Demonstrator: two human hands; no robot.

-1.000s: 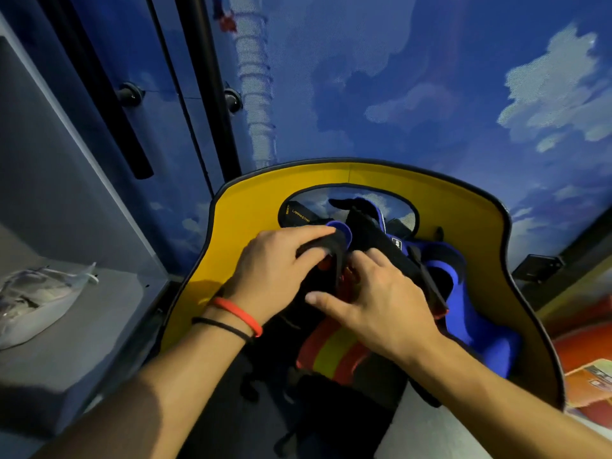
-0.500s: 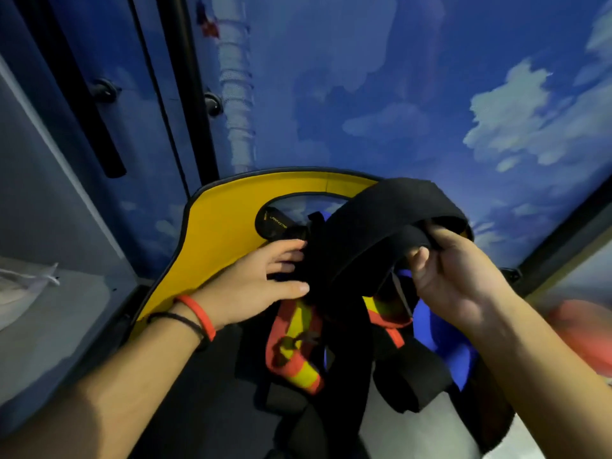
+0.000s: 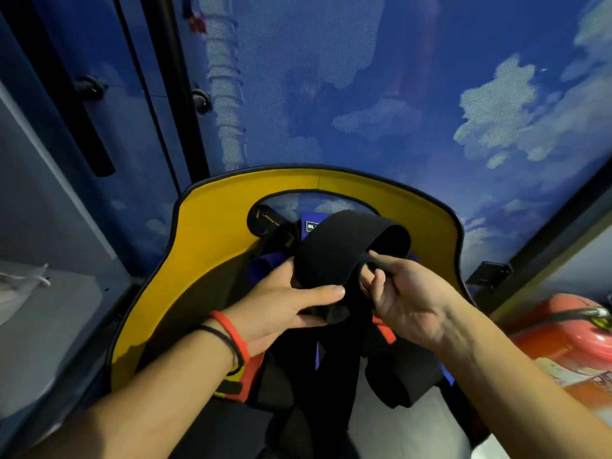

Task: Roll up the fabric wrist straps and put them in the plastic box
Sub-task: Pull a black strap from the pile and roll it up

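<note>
We hold the black strap (image 3: 341,240) arched above the pile (image 3: 331,376) in the yellow bin (image 3: 205,260). Left grip (image 3: 284,303) clamps one end and right grip (image 3: 407,299) pinches the other, probably to keep it clear of the tangle for rolling.

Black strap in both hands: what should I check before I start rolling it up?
1. Left hand grips the black strap: ok.
2. Right hand pinches its other side: ok.
3. Strap flat, no twist: cannot tell.
4. Strap clear of the other straps below: cannot tell, its lower end hangs among them.
5. Plastic box in sight: cannot tell.
</note>
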